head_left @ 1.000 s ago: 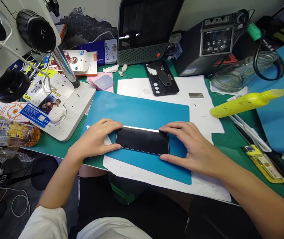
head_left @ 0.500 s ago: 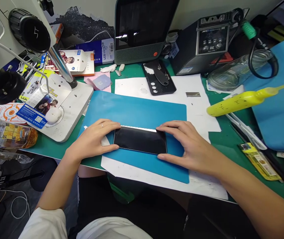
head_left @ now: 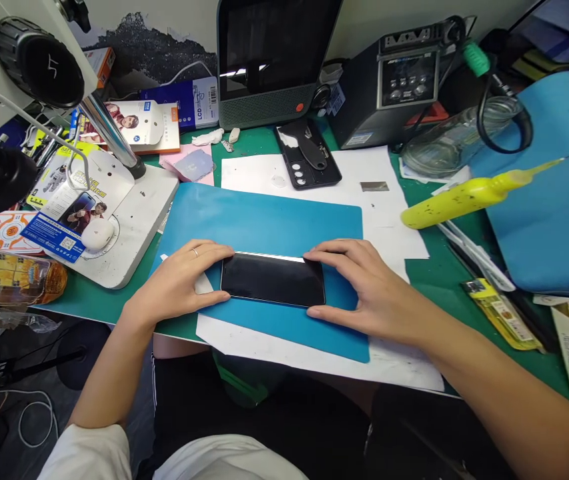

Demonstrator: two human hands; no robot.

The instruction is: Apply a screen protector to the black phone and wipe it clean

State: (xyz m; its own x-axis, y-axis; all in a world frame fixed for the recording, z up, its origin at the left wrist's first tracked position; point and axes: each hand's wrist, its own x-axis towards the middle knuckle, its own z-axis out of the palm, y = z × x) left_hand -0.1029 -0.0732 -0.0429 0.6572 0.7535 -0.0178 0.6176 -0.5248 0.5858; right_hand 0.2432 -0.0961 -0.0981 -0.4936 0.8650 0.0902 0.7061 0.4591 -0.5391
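Observation:
A smartphone point(head_left: 273, 280) with a dark, glossy screen lies face up on a blue mat point(head_left: 274, 217), its long side running left to right. My left hand point(head_left: 184, 277) grips its left end, fingertips at the far edge and thumb at the near edge. At the other end, my right hand point(head_left: 364, 287) holds it the same way, with the thumb on the near right corner. Beyond the mat, a black phone back cover point(head_left: 309, 155) rests on white paper point(head_left: 252, 175) with a dark flat tool point(head_left: 313, 152) on top.
To the left stands a microscope base point(head_left: 139, 227) with cards and a white earbud case-like piece on it. A yellow bottle with a needle tip point(head_left: 457, 200), tweezers point(head_left: 477, 257) and a yellow pack point(head_left: 502, 313) lie right. A screen device point(head_left: 269, 73) and a control box point(head_left: 389, 93) stand behind.
The view has shifted slightly, so everything sits a little further left. Both hands keep the same hold on the smartphone, which stays in place on the mat.

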